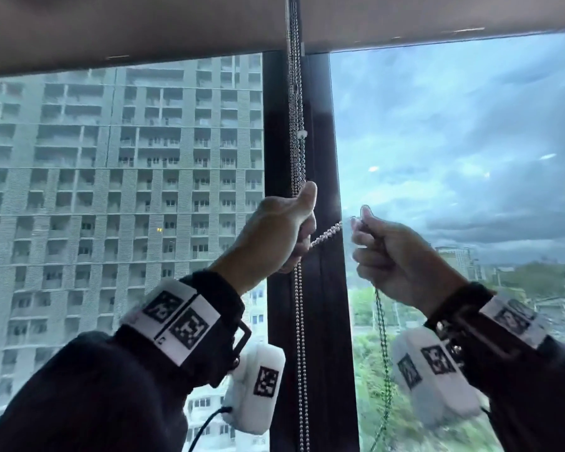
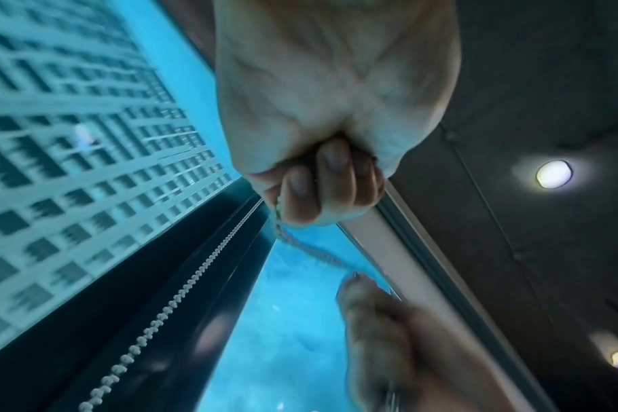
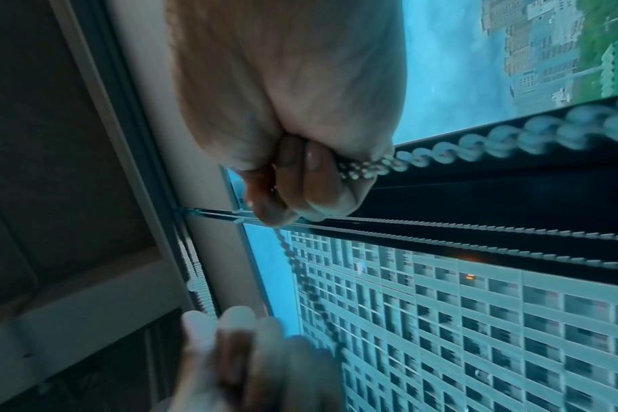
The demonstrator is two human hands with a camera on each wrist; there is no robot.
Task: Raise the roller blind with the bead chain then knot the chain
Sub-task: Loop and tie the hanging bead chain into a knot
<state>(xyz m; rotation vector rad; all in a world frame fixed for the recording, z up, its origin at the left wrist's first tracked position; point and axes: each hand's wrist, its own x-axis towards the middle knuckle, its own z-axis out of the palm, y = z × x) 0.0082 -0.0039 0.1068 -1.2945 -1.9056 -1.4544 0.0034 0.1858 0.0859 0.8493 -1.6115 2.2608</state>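
The brown roller blind (image 1: pixel 144 27) is rolled up near the top of the window. Its silver bead chain (image 1: pixel 296 125) hangs in several strands in front of the dark mullion. My left hand (image 1: pixel 286 230) grips those strands in a fist, thumb pointing up. My right hand (image 1: pixel 379 252) pinches a stretch of the chain pulled out to the right, and a short taut span (image 1: pixel 327 234) runs between the two hands. More chain (image 1: pixel 384 353) dangles below the right hand. The left wrist view shows curled fingers (image 2: pixel 314 184) round the chain (image 2: pixel 300 245). In the right wrist view the fist (image 3: pixel 300 178) holds the beads (image 3: pixel 477 139).
The dark window mullion (image 1: pixel 320 158) stands directly behind the chain, with glass panes on both sides. A white connector (image 1: pixel 302 134) sits on one strand above my left hand. Ceiling lights (image 2: pixel 553 174) show overhead. A tall building (image 1: pixel 111 190) fills the left pane.
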